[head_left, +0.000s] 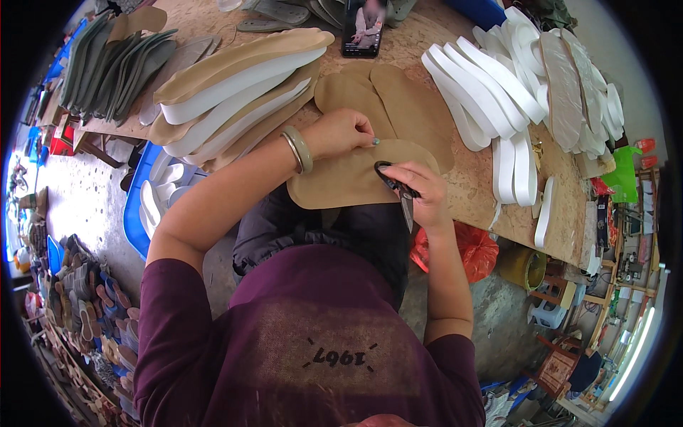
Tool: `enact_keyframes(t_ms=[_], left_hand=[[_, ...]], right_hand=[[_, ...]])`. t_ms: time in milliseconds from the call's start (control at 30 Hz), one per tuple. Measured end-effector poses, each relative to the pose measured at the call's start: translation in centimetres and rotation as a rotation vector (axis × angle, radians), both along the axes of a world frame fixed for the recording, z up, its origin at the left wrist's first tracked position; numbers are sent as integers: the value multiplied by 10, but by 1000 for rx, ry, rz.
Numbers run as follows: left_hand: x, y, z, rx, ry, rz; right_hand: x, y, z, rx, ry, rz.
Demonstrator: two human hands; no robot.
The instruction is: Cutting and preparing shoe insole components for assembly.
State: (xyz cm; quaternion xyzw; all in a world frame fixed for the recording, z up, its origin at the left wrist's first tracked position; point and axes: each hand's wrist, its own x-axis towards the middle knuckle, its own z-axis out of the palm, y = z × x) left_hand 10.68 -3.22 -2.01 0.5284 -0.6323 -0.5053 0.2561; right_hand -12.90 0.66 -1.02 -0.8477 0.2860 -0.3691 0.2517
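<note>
A tan insole-shaped sheet lies over the table's near edge and my lap. At its upper edge is my left hand, fingers pinched together; what they hold, if anything, is too small to make out. My right hand grips a pair of black-handled scissors over the sheet's right side, the blades pointing down toward me. Beyond the sheet, more tan insole sheets lie flat and overlap. Left of them leans a stack of white soles with tan covers.
White soles are piled at the right of the wooden table. Grey sole pieces stand far left. A phone is propped at the back. Below left sits a blue bin; a red plastic bag is under the table.
</note>
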Motion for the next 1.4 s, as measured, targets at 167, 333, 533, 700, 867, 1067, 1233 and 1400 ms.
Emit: enact_keyframes(t_ms=[167, 333, 533, 700, 867, 1067, 1233, 1400], left_hand=[[3, 2, 2, -12, -29, -39], [4, -2, -14, -89, 16, -23], [4, -2, -16, -185, -102, -40], [2, -7, -9, 17, -6, 22], [-4, 15, 8, -325, -255, -111], [-9, 18, 3, -407, -294, -84], [-25, 10, 10, -491, -292, -145], [-25, -2, 4, -456, -244, -133]], right_hand=[[15, -14, 22, -137, 204, 304], [21, -28, 20, -237, 258, 294], [18, -26, -9, 193, -145, -70], [4, -37, -10, 621, -793, -83], [-11, -23, 3, 549, -576, -142], [-14, -7, 4, 551, -378, -102], [-21, 8, 4, 478, -462, -82], [-29, 17, -10, 460, -541, -138]])
